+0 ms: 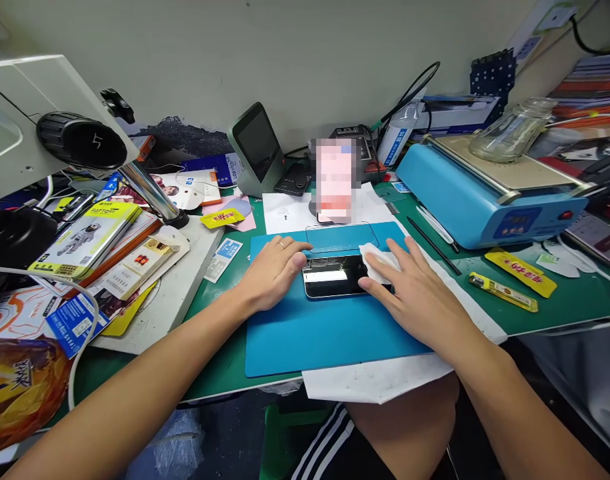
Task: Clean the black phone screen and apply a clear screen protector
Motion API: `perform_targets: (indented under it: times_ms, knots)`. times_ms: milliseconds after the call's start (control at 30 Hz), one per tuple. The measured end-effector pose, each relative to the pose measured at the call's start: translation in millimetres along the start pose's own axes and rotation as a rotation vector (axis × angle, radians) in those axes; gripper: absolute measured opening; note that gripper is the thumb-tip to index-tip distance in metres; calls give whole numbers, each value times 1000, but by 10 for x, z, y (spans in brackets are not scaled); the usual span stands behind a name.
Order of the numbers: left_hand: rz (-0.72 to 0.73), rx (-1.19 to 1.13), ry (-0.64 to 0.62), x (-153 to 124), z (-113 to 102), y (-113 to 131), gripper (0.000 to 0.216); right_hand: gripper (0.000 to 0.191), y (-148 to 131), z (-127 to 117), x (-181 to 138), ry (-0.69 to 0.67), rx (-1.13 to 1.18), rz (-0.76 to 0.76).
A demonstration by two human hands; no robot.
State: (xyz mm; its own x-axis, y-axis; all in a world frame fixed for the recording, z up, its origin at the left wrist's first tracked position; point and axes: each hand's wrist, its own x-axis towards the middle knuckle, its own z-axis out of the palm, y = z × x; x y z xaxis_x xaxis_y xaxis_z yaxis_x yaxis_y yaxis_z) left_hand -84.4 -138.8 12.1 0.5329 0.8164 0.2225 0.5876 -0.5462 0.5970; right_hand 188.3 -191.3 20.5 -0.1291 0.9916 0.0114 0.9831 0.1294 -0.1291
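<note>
A phone (333,277) with a dark, reflective face lies lengthwise on the blue work mat (295,340). At its left end rests my left hand (276,272), wearing a ring, fingers stretched out and thumb close to the phone's corner; whether the thumb touches it is hard to tell. My right hand (409,287) presses a white tissue (377,255) over the phone's right end, which is covered from sight. Just behind the phone lies a thin, clear, dark-edged phone-shaped sheet (342,237).
A blurred-out lit phone (333,180) stands behind the mat. A blue heating machine (485,187) carries a glass jar (513,130) at right. Black tweezers (433,245) and a yellow cutter knife (503,292) lie nearby. The microscope stand (155,193) and stacked boxes (89,240) occupy the left.
</note>
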Motion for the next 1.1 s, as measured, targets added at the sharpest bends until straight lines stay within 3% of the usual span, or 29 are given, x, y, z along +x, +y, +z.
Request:
perform_targets:
  times_ms: [300,633,933,1100]
  knots:
    - [-2,14,-1,25,2,18,89,73,120,121,-539,99,-38,-59]
    - [-9,6,8,17,11,22,85,72,-3,22,-42,5,19,-15]
    - [21,55,-99,54,4,2,72,73,-55,68,-380,59,15,-47]
    - [61,100,-138,62,-8,35,80,74,-148,18,-191,-2,58,-58]
